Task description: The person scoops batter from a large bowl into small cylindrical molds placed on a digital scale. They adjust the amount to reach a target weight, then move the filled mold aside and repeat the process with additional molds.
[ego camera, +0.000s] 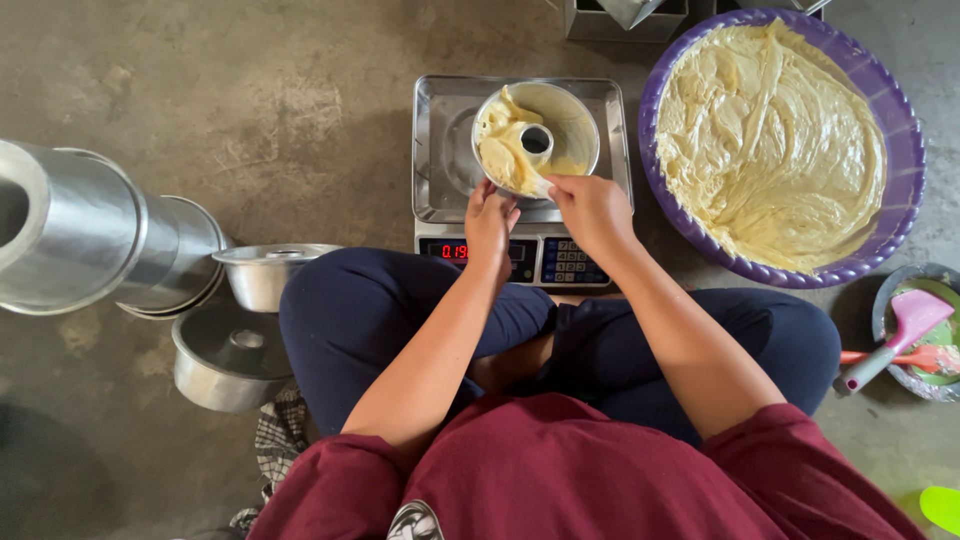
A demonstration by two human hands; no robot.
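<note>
Head view: left hand (490,222) and right hand (592,208) each pinch the near rim of the ring tin (536,138), on the scale (522,180) on the floor. Tin part-filled with batter; purple basin (905,140) beyond holds plenty; empty tins (228,355) at left wait.

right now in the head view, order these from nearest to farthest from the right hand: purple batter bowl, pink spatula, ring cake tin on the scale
1. ring cake tin, touching the right hand, on the scale
2. purple batter bowl, to the right
3. pink spatula, far right, lower
</note>
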